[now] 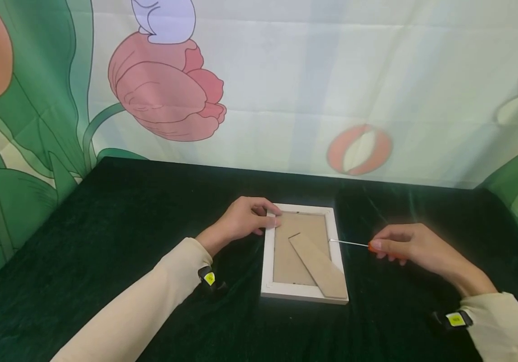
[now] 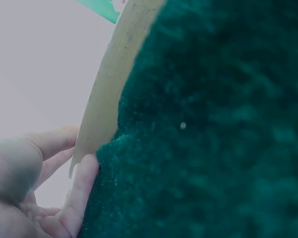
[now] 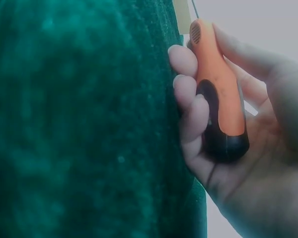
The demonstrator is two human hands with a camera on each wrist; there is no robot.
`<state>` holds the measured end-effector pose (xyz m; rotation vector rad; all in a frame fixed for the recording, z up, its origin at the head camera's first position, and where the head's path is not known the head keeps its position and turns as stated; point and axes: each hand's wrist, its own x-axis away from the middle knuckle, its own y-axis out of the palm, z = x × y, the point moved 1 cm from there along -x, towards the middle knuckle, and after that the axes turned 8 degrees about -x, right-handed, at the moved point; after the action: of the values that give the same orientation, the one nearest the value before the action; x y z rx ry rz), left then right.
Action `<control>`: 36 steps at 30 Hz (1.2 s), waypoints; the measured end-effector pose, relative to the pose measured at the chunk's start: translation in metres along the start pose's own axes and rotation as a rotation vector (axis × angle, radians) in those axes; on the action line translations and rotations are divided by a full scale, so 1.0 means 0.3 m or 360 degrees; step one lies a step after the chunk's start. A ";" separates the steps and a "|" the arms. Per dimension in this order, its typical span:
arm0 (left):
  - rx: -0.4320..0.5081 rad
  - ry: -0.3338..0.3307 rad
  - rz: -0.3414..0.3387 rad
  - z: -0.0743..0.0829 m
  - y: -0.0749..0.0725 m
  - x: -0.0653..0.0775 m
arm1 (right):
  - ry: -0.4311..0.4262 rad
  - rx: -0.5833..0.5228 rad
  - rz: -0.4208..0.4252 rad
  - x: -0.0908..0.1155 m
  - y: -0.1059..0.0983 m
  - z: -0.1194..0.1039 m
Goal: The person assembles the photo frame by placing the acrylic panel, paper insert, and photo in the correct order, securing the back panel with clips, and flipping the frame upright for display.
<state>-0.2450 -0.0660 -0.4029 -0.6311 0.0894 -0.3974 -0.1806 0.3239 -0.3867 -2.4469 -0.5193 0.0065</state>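
Observation:
A white picture frame lies face down, its brown backing board and slanted easel leg showing. My left hand holds the frame's upper left corner, with the thumb on the rim; in the left wrist view fingers touch the pale side edge. To the right of the frame, my right hand grips a screwdriver. Its thin shaft points left, and the tip meets the inner edge of the right rim. The right wrist view shows the orange and black handle inside curled fingers.
Dark green velvet cloth covers the table beneath the frame. Behind it hangs a pale backdrop printed with tulips and leaves. Dark bands with yellow tags sit at both wrists, over cream sleeves.

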 end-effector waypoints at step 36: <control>0.0014 -0.0043 0.0000 0.006 0.000 -0.002 | 0.0047 0.0003 -0.0155 -0.032 -0.023 -0.023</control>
<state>-0.2453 -0.0649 -0.4016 -0.6274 0.0617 -0.3890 -0.1910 0.3215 -0.3782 -2.4135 -0.6246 -0.0691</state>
